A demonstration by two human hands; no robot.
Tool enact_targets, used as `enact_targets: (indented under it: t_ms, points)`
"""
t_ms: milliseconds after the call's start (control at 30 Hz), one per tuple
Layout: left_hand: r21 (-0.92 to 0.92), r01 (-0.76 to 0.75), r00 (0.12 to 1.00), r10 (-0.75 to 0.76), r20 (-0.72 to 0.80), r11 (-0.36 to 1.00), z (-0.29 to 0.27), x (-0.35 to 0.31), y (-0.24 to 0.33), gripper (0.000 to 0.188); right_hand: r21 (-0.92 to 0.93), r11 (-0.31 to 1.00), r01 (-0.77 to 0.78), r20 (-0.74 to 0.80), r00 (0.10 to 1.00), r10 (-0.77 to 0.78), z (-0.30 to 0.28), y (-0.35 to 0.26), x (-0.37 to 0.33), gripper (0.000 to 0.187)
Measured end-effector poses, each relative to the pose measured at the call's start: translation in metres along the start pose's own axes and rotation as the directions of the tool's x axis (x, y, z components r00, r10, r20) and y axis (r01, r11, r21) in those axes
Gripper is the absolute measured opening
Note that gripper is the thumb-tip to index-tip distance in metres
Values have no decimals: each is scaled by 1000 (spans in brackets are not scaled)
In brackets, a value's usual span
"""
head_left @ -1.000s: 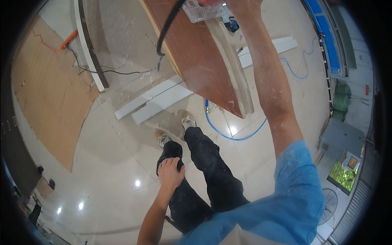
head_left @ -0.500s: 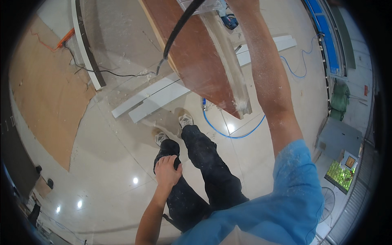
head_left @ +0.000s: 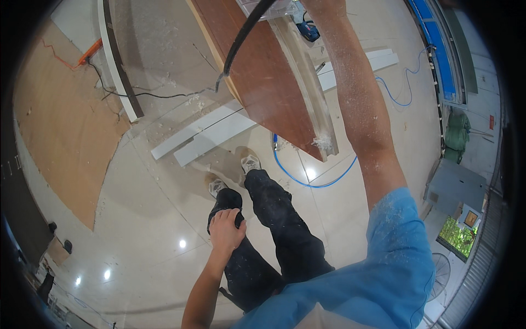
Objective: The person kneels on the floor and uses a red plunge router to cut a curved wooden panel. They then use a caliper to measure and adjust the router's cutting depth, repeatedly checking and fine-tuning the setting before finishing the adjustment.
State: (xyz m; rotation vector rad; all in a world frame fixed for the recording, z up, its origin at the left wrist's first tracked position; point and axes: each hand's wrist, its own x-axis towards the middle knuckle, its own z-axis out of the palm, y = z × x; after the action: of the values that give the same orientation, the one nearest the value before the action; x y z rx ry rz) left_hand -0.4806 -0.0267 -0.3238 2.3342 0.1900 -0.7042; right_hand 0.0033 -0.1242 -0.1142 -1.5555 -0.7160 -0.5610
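Note:
My left hand (head_left: 226,229) rests on my left knee, its fingers lying over the dark trousers (head_left: 246,260) with nothing held. My right arm reaches far forward, and my right hand (head_left: 324,6) is cut off by the top edge, so its fingers are hidden. Close beside it is a clear plastic piece (head_left: 276,10), perhaps part of a tool, with a thick black cable (head_left: 239,43) bending down from it. Beneath these lies a long reddish-brown wooden board (head_left: 274,85) with a pale grooved side (head_left: 309,77). White dust clings to its near end and to my right forearm.
White strips (head_left: 213,134) lie crosswise under the board. A blue hose (head_left: 315,186) curves near its tip. A blue-black power tool (head_left: 308,30) sits beyond. Left are a brown sheet (head_left: 71,131), a curved white strip (head_left: 118,66) and an orange tool (head_left: 90,50); right, a grey box (head_left: 455,181).
The black cable has shifted slightly, and a clump of shavings shows more clearly at the board's near end. My right arm has edged slightly left; my left hand stays on the knee.

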Motion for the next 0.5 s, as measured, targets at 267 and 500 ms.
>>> enact_targets:
  t_ms: [267,500]
  points:
    - [-23,-6,1000,6,-2,1000,0,-1,-5,41,-163,985,61,-18,998,-64,0,1,2,48]
    - [-12,11,1000,-11,9,1000,-2,-2,-5,40,-112,993,37,9,999,-36,-4,-2,0,47]
